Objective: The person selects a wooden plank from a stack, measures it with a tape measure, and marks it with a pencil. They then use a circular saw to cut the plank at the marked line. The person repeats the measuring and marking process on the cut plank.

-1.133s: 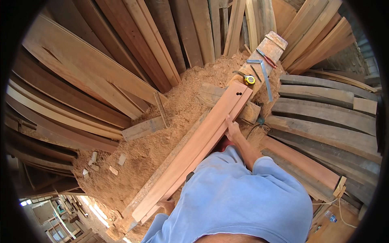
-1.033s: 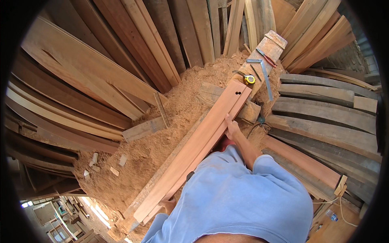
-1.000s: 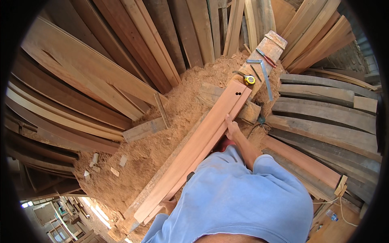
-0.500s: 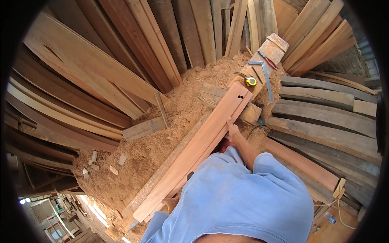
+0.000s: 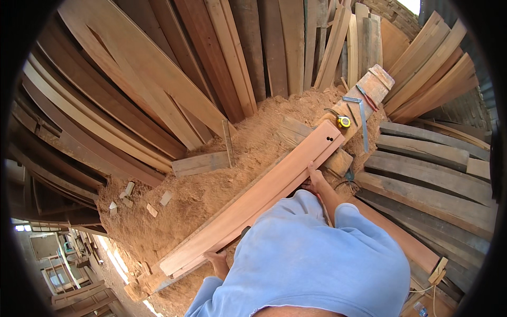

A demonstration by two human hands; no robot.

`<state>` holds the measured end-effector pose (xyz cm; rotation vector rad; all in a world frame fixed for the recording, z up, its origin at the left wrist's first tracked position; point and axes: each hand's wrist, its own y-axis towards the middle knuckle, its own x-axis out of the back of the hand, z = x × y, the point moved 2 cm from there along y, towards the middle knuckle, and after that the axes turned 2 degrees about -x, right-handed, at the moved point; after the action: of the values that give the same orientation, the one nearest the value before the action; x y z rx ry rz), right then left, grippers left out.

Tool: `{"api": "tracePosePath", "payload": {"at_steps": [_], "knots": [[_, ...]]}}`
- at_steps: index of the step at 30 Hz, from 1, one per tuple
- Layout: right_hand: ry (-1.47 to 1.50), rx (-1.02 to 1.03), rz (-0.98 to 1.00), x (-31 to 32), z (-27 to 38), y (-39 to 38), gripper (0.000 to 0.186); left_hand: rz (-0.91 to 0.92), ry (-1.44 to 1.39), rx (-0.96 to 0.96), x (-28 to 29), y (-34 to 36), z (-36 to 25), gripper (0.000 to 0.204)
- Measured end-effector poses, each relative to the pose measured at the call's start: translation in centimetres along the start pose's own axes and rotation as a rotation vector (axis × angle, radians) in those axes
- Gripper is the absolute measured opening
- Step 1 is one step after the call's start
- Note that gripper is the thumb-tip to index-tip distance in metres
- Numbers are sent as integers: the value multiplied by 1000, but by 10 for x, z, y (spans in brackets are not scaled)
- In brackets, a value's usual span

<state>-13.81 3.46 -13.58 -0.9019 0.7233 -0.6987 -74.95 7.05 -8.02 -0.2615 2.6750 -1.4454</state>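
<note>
Lower end swung leftward since the earlier frame, the reddish plank (image 5: pixel 252 196) spans seven to two o'clock. Left hand (image 5: pixel 218 261) and right hand (image 5: pixel 318 183) pinch its near edge, left fingers seemingly tucked beneath. Likely step: shifting it, which calls for matched grips.

Soft daylight evenly lights the sawdust (image 5: pixel 153 227), while a strip of ground (image 5: pixel 112 259) at lower left glares white. Fisheye distortion bows the grey planks (image 5: pixel 428 179); dark boards (image 5: pixel 58 173) at left look perhaps slightly blurred.
</note>
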Motion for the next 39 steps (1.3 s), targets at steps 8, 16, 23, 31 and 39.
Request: {"api": "tracePosePath", "payload": {"at_steps": [8, 16, 23, 31, 39], "knots": [[-71, 20, -141, -1, 1, -3, 77, 19, -7, 25, 2, 0, 2, 56], [-43, 34, -157, -1, -6, -4, 78, 130, 100, 212, 27, 3, 11, 54], [-27, 27, -135, -3, -7, 1, 80, 442, 249, 594, 13, 20, -20, 52], [-15, 54, -138, 5, -6, 3, 89, 116, 1174, -914, -217, 10, -100, 77], [250, 166, -11, -10, -13, -1, 61, 177, 1843, -1244, -265, 33, -21, 135]]}}
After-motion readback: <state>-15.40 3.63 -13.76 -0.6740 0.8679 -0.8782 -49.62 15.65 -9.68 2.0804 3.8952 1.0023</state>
